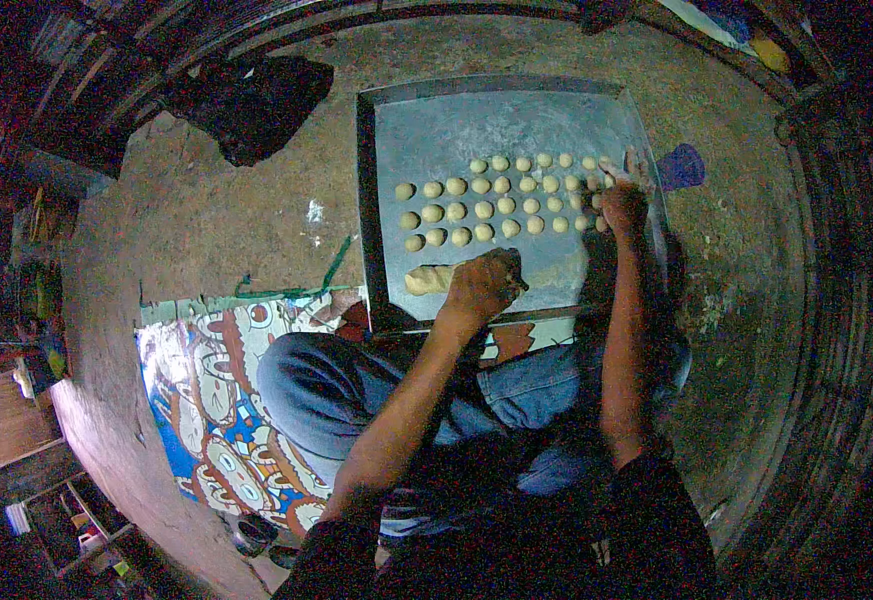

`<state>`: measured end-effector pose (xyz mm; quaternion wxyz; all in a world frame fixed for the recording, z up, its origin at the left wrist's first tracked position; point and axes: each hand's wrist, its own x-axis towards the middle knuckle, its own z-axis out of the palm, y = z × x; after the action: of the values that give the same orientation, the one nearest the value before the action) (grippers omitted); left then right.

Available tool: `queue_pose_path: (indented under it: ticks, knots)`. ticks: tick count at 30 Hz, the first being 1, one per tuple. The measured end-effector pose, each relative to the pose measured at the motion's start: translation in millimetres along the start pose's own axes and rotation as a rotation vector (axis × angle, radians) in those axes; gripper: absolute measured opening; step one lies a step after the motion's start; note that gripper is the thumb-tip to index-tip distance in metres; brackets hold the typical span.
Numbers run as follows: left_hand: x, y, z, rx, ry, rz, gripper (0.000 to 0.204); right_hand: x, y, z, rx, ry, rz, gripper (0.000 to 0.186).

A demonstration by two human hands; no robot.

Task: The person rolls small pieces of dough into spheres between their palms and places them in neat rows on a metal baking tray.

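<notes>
Several rows of small pale dough balls (pixel 483 210) lie on a floured metal tray (pixel 546 118). Below the rows, near the tray's close edge, is a thick roll of dough (pixel 428 280). My left hand (pixel 486 285) is over the right end of this roll, its fingers curled in; what they hold, if anything, is hidden. At the right end of the rows, my right hand (pixel 624 200) reaches over the last balls by the tray's right side. Its fingers look stretched out and apart, some near or touching a ball; shadow blurs the detail.
A purple cup-like thing (pixel 681 167) stands just right of the tray. A black plastic bag (pixel 251 105) lies on the floor at the far left. Under my crossed legs is a colourful cartoon-patterned mat (pixel 226 400). A green strip (pixel 336 262) lies left of the tray.
</notes>
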<state>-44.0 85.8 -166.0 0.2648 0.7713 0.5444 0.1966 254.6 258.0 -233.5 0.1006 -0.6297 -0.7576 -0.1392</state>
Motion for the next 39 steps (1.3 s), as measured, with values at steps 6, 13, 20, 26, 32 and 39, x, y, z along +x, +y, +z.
queue_pose_path:
  ticks: [6,13,20,26,32,39]
  knots:
    - [4,10,-12,-0.026,-0.071,-0.043,0.029,0,-6,-1,-0.012,0.065,-0.008,0.041]
    - [3,12,-17,-0.021,-0.084,-0.060,0.027,3,-14,2,-0.046,0.151,-0.024,0.038]
    - [6,10,-9,0.058,-0.088,-0.039,0.029,3,-2,21,-0.029,-0.223,0.101,0.018]
    - [5,5,-7,0.046,-0.120,-0.039,0.029,2,-17,0,0.004,0.065,0.027,0.022]
    - [1,4,-8,0.001,-0.101,-0.073,0.028,13,-51,-53,0.005,-0.262,0.188,0.055]
    - [8,15,-16,-0.006,-0.112,-0.063,0.026,1,6,12,0.304,0.167,0.166,0.058]
